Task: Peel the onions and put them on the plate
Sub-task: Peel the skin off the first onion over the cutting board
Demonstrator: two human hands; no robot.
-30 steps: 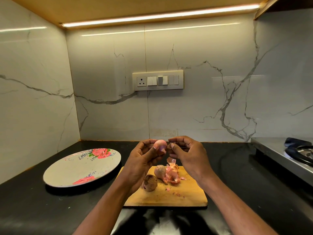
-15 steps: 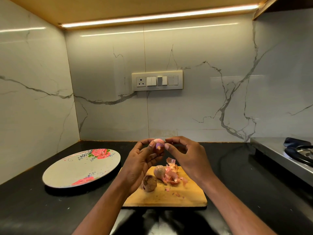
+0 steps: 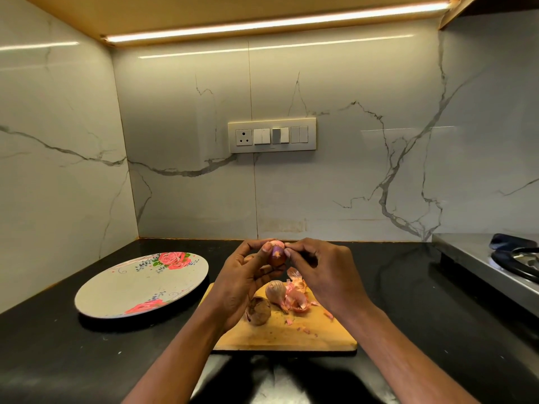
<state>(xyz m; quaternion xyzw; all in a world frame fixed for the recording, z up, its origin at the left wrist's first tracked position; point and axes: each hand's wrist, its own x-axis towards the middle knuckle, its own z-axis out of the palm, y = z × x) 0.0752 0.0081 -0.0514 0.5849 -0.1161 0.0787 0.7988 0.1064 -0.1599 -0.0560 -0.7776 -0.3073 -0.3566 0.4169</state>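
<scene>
Gripping the small purple half-peeled onion (image 3: 276,254) in curled left hand (image 3: 243,282) while right hand (image 3: 322,271) pinches its skin, she could let it slip onto the wooden chopping board (image 3: 291,333).

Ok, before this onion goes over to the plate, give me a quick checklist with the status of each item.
1. Left hand holds the onion firmly: ok.
2. Onion fully peeled: not ok; pale skin remains at its top, and the right hand pinches it.
3. Plate within reach, left of the cutting board: ok.
4. Plate bare for landing: ok, nothing lies on it.
5. Other onions done: not ok; a brown onion and a pale onion lie on the board, unpeeled.
6. Loose peels stay on the board: ok.
</scene>
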